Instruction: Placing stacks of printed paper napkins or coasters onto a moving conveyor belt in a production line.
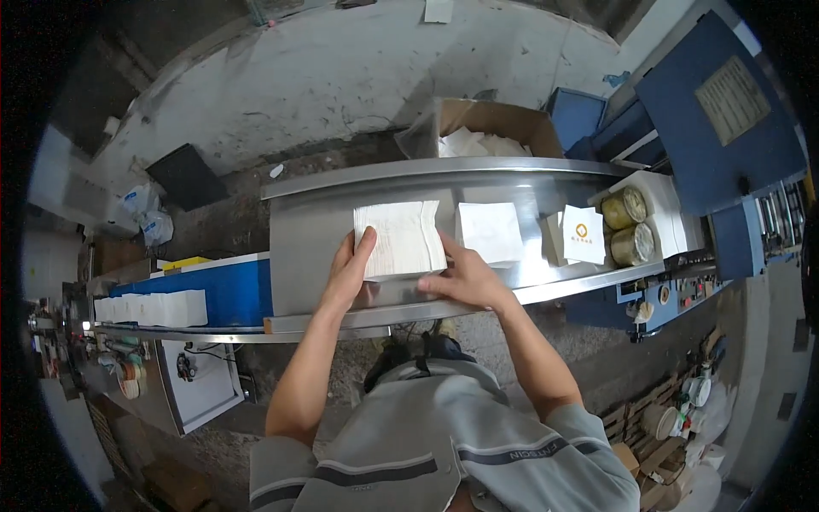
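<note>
A thick stack of white paper napkins [399, 239] stands on the steel table, its many folded edges facing up. My left hand [343, 271] is closed on its left side, thumb lying over the near left edge. On the opposite side my right hand [467, 275] presses against the stack, its fingers at the right edge and its thumb at the near bottom corner. Just right of that hand lies another white napkin stack [490, 232]. Farther right sits a small pile of napkins with an orange round print [583, 235].
The steel table [311, 222] has raised rails along both long sides. Two jars [630, 224] stand in a white tray at its right end, beside a blue machine [717, 111]. A cardboard box of white paper [499, 128] is behind. Left, napkin stacks [162, 309] line a blue belt [235, 290].
</note>
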The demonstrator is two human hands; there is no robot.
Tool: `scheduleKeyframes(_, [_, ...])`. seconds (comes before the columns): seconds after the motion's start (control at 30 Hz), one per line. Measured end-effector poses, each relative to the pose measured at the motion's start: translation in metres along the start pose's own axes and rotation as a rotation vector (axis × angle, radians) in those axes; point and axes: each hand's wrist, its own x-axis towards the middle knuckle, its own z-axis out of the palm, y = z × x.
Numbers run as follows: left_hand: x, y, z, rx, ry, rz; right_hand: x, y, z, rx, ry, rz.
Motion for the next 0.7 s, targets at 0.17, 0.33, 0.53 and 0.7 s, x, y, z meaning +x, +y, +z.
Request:
scheduleKeyframes(0.17, [0.008,-0.004,0.005,-0.016,-0.047,-0.042,0.019,-0.002,-0.003,0.243,-0.041,0.534])
scheduleKeyframes(0.33, [0.011,-0.001,0.01,0.027,-0.021,-0.061,0.026,-0.012,0.005,0.21,-0.053,0.432])
scheduleKeyframes(0.53, [0.018,-0.008,-0.002,-0.176,-0.153,-0.105,0.036,-0.038,0.027,-0.251,-0.143,0.369])
scheduleKeyframes(0.7, [0.015,-0.04,-0.023,-0.668,-0.288,-0.118,0.031,-0.101,0.01,-0.509,-0.139,0.141])
